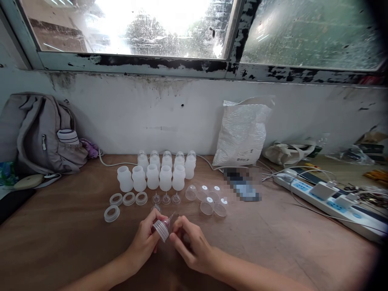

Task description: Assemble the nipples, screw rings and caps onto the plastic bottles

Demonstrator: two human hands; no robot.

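Note:
My left hand [146,236] is closed around a clear threaded bottle collar [161,231], tilted, with a clear nipple [167,221] poking out toward the right. Close beside the nipple, my right hand [192,244] has thumb and forefinger curled almost together; whatever may lie between them is too small to make out. Beyond my hands stand several loose nipples [165,198], one partly hidden behind my left fingers. To their left lie several collar rings [112,213]. Clear dome caps [207,206] are grouped to the right.
Two rows of frosted baby bottles [165,178] stand behind the parts, the back row topped with clear caps. A white bubble bag [241,131] leans on the wall. A power strip [330,204] with cables runs along the right; a backpack [39,133] sits far left.

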